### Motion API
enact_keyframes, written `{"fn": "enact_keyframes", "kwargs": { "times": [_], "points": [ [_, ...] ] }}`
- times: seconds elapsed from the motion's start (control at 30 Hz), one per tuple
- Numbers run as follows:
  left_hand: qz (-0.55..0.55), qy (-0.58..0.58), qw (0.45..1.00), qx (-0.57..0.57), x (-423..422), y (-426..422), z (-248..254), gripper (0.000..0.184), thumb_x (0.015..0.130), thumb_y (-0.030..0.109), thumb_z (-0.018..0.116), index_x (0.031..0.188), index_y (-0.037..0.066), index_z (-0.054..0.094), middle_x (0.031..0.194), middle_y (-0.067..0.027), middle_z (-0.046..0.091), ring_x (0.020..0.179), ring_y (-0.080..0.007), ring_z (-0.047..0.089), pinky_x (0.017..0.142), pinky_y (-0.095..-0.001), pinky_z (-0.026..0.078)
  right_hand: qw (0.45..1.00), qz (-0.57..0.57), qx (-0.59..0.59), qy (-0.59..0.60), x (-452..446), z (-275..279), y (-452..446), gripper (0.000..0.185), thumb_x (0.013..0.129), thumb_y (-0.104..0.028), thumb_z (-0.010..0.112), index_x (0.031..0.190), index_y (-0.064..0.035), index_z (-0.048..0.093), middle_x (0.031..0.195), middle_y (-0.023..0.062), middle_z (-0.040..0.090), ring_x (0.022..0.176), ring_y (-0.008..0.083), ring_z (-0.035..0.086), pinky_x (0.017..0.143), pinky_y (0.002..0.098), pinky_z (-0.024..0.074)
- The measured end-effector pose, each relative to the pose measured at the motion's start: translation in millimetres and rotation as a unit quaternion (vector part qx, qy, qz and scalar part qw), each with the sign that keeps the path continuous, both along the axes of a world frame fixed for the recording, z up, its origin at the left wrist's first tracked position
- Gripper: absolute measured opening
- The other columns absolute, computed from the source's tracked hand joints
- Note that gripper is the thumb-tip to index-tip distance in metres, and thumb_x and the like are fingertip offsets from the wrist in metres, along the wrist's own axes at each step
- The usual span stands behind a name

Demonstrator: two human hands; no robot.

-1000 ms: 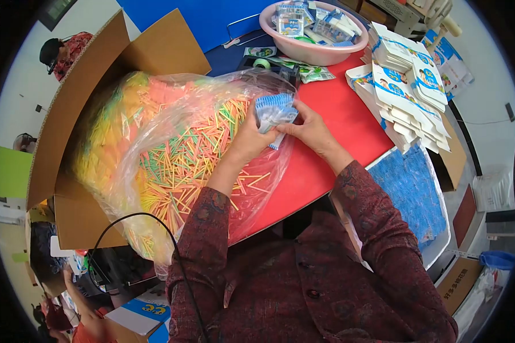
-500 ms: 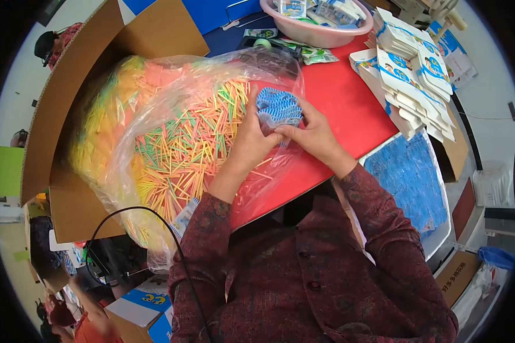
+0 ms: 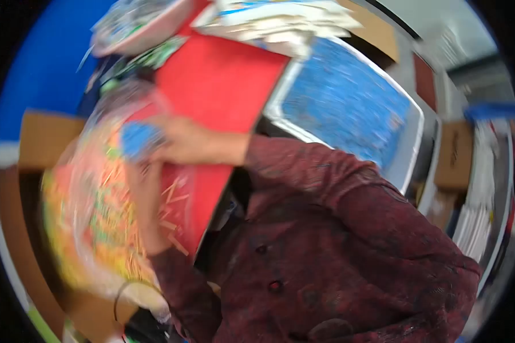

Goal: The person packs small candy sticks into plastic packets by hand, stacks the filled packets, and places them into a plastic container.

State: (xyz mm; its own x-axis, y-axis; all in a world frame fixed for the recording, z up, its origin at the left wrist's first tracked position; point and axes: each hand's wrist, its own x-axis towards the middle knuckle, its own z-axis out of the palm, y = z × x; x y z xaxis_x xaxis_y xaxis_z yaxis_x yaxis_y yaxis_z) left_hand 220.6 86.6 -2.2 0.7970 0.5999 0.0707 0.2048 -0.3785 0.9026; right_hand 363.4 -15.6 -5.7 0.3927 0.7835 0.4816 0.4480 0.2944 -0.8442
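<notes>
A small blue-and-white patterned plastic bag (image 3: 136, 140) is held up in front of me, blurred by motion. My right hand (image 3: 180, 140) closes on its right side. From below, my left hand (image 3: 145, 174) grips the same bag, though its fingers are smeared and partly hidden. Behind and below both hands, a heap of short coloured sticks (image 3: 111, 208) in yellow, pink and green lies in a large clear plastic bag (image 3: 83, 171). Some loose sticks (image 3: 169, 224) lie near the red tabletop (image 3: 217, 80).
A white tub (image 3: 413, 151) full of blue patterned packets (image 3: 349, 97) stands right of the table. White flattened cartons (image 3: 286, 26) are stacked at the table's far end. A pink basin (image 3: 166, 26) holds packets at the back left. Cardboard flaps (image 3: 46, 143) surround the stick bag.
My view has swung to the right, so the tub of blue packets now shows nearer the middle. Both hands still hold the patterned bag, now at the left of the picture.
</notes>
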Motion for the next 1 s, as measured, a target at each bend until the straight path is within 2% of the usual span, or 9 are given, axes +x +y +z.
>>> {"fn": "enact_keyframes", "kwargs": {
  "times": [0.03, 0.13, 0.27, 0.4, 0.5, 0.6, 0.7, 0.97, 1.0],
  "points": [
    [-0.005, 0.029, 0.997, 0.074, -4, -7, 24, 0.036, 0.089, 0.01, 0.061, 0.122, 0.001, 0.052, 0.11, -0.0081, 0.059, 0.103, -0.0185, 0.055, 0.089, -0.0314, 0.043, 0.996, 0.032, 0.011, 0.087, -1, 19, -16, 0.053, 0.074, -0.016, 0.074, 0.121, -0.0037, 0.052, 0.108, 0.0163, 0.062, 0.101, 0.0234, 0.062, 0.087, 0.0344, 0.0491],
    [0.025, -0.071, 0.993, -0.094, 4, -36, 51, 0.037, 0.087, 0.006, 0.061, 0.123, 0.001, 0.052, 0.111, -0.0074, 0.058, 0.106, -0.0172, 0.053, 0.09, -0.0302, 0.042, 0.977, 0.043, 0.048, 0.203, -1, 51, -55, 0.053, 0.073, -0.013, 0.075, 0.121, -0.0034, 0.053, 0.11, 0.0132, 0.062, 0.102, 0.0189, 0.06, 0.088, 0.0328, 0.0481],
    [-0.049, -0.075, 0.996, 0.003, 21, -67, 61, 0.04, 0.083, 0.003, 0.064, 0.121, 0.0, 0.052, 0.111, -0.0088, 0.058, 0.105, -0.0185, 0.053, 0.089, -0.0307, 0.043, 0.961, 0.036, 0.054, 0.269, 10, 48, -107, 0.055, 0.072, -0.012, 0.077, 0.121, -0.0032, 0.053, 0.11, 0.0081, 0.063, 0.101, 0.0137, 0.058, 0.09, 0.0302, 0.0466],
    [-0.263, 0.014, 0.942, 0.206, 51, -130, 52, 0.048, 0.077, 0.002, 0.068, 0.121, 0.0, 0.051, 0.109, -0.0134, 0.056, 0.1, -0.0258, 0.055, 0.085, -0.0342, 0.045, 0.952, -0.032, 0.003, 0.304, 14, 18, -192, 0.054, 0.073, -0.015, 0.079, 0.119, -0.0019, 0.054, 0.109, 0.0057, 0.062, 0.101, 0.0118, 0.056, 0.091, 0.029, 0.045],
    [-0.326, -0.005, 0.932, 0.161, 67, -176, 41, 0.052, 0.076, 0.002, 0.068, 0.125, 0.001, 0.05, 0.111, -0.0134, 0.057, 0.1, -0.0255, 0.057, 0.085, -0.0334, 0.045, 0.941, -0.143, -0.021, 0.306, 4, 1, -250, 0.05, 0.074, -0.016, 0.078, 0.115, 0.0001, 0.055, 0.108, 0.0061, 0.062, 0.101, 0.0127, 0.057, 0.09, 0.0303, 0.0459],
    [-0.379, 0.054, 0.918, -0.107, 81, -204, 35, 0.053, 0.08, -0.003, 0.062, 0.13, 0.001, 0.047, 0.12, -0.0121, 0.055, 0.105, -0.0189, 0.055, 0.093, -0.0294, 0.042, 0.887, -0.252, -0.06, 0.383, 4, -11, -309, 0.043, 0.077, -0.015, 0.074, 0.114, -0.0012, 0.056, 0.107, 0.0056, 0.063, 0.096, 0.0137, 0.059, 0.086, 0.0313, 0.0478],
    [-0.36, 0.054, 0.925, -0.11, 88, -196, 28, 0.054, 0.082, -0.003, 0.06, 0.134, 0.0, 0.043, 0.123, -0.0126, 0.054, 0.108, -0.0187, 0.055, 0.095, -0.03, 0.041, 0.817, -0.356, -0.061, 0.449, 26, -28, -382, 0.036, 0.081, -0.014, 0.07, 0.113, -0.0038, 0.058, 0.103, 0.0052, 0.064, 0.094, 0.0131, 0.061, 0.084, 0.0307, 0.0482],
    [-0.31, 0.049, 0.938, -0.148, 91, -178, 8, 0.045, 0.09, -0.002, 0.053, 0.134, -0.001, 0.043, 0.121, -0.0109, 0.056, 0.11, -0.0178, 0.055, 0.097, -0.0301, 0.041, 0.669, -0.717, -0.127, 0.147, 126, -115, -558, 0.029, 0.083, -0.024, 0.069, 0.104, -0.0052, 0.062, 0.096, 0.0036, 0.066, 0.086, 0.0136, 0.063, 0.079, 0.0287, 0.0476],
    [-0.304, 0.053, 0.937, -0.161, 91, -178, 5, 0.044, 0.091, -0.002, 0.052, 0.133, -0.001, 0.044, 0.12, -0.0106, 0.057, 0.11, -0.0177, 0.055, 0.097, -0.03, 0.041, 0.589, -0.778, -0.195, 0.098, 136, -113, -562, 0.034, 0.081, -0.029, 0.07, 0.104, -0.0054, 0.061, 0.096, 0.0073, 0.067, 0.088, 0.0194, 0.064, 0.079, 0.0319, 0.0478]
  ]
}}
